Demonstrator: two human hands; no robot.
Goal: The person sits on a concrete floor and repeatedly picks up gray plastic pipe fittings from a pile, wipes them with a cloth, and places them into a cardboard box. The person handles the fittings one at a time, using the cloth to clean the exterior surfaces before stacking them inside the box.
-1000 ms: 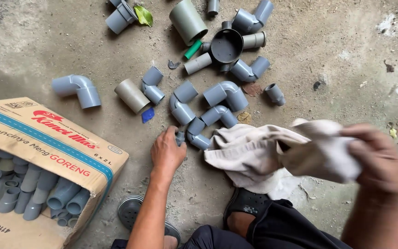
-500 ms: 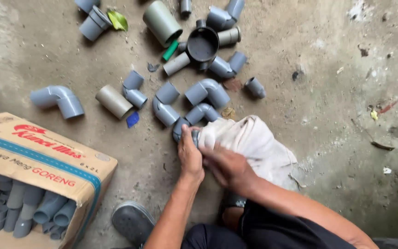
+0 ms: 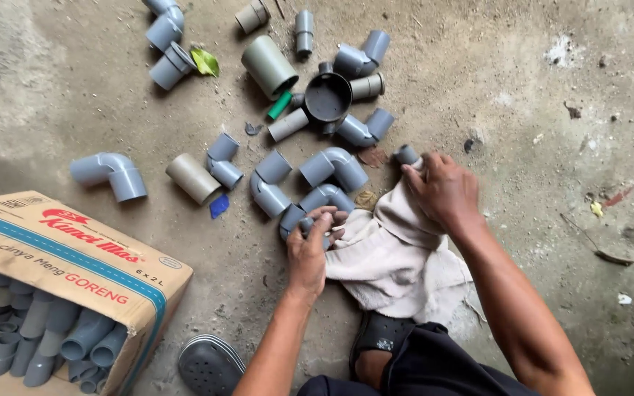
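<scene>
Both bare forearms reach forward from the lower edge of the view, elbows bent. The left hand (image 3: pixel 310 246) is stretched out low, fingers curled in a closed grip, thumb up. The right hand (image 3: pixel 442 189) lies farther forward and to the right, palm down, fingers bent and pressing.

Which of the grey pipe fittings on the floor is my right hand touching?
The small short grey fitting at the fingertips of your right hand, by the cloth's upper edge. The grey elbows lie farther left, apart from that hand.
</scene>
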